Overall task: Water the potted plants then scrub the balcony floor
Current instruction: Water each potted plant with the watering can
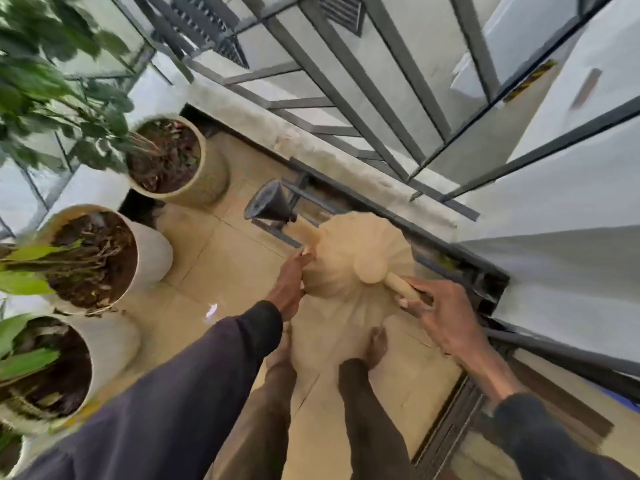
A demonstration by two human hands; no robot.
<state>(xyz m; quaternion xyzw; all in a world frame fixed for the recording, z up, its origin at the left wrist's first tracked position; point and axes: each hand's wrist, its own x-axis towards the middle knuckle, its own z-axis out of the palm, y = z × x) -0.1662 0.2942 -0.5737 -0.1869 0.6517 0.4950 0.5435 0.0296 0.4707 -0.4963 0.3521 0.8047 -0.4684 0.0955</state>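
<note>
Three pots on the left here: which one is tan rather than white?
The far pot, closest to the railing ledge and holding the dark green bush. Its wall is tan; the middle pot and near pot are plain white.

Cream pots (152, 251), tan watering can (349, 251), beige tiled floor (214, 251), grey railing (476, 39).

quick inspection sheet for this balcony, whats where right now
surface: tan tiled floor, glossy patch near the pots
job's things: far pot, middle pot and near pot lined along the left, all planted; beige ribbed can held above the floor; no scrubber seen
clutter: black cone-shaped fitting by the kerb
grippers: left hand against the can's side, grip unclear; right hand curled round its handle
cables: nothing seen
surroundings: grey metal railing ahead, dark door track on the right
</note>
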